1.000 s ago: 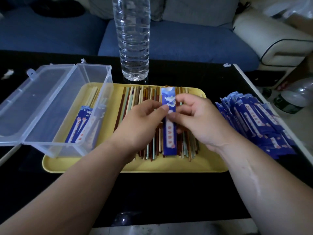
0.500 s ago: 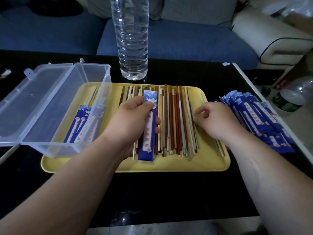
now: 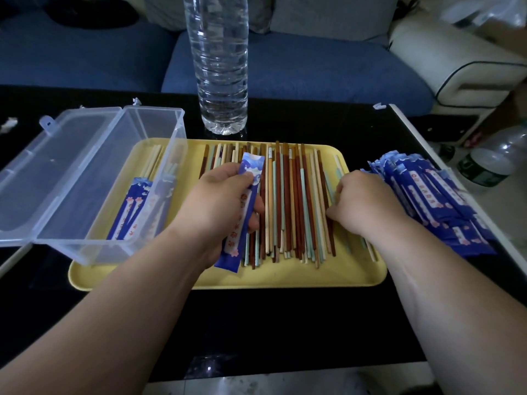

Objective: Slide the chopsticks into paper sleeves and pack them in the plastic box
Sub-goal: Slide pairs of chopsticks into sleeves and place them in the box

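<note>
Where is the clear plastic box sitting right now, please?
In the head view the plastic box stands open at the left, its right part overlapping the left end of the yellow tray, just left of the left hand.

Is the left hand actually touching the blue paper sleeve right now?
Touching. The head view shows the left hand curled round the blue paper sleeve, thumb pressed across its upper part, holding it over the chopsticks.
</note>
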